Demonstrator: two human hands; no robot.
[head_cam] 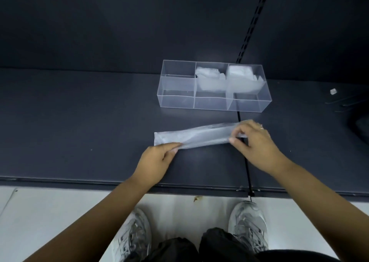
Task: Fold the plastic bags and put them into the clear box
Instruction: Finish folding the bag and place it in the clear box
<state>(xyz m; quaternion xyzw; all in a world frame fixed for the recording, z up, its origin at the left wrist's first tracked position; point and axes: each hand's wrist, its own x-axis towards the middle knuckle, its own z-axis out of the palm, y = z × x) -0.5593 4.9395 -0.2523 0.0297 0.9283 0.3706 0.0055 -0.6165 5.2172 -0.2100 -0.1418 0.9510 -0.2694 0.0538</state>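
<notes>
The left grip (pixel 157 157) pinches the near edge of a translucent plastic bag folded into a long, narrow strip (pixel 199 136), close to its 9 o'clock end. The right grip (pixel 253 141) has its fingers curled over the 3 o'clock end, pinching the film there. The strip lies flat on the dark grey shelf (pixel 79 121), across a black seam (pixel 246 167) between panels.

At 12 o'clock from the strip, apart from it, stands the clear plastic box with dividers (pixel 175 101). White folded bags (pixel 209 77) fill its middle and 3 o'clock sections; the 9 o'clock section looks free.

The film is likely slick and springy. Once either pinch loosens, the layers could slide and fan open. Trapped air may puff the next fold, leaving a bundle too bulky for its section. A hurried reach could shove the light box backward.
</notes>
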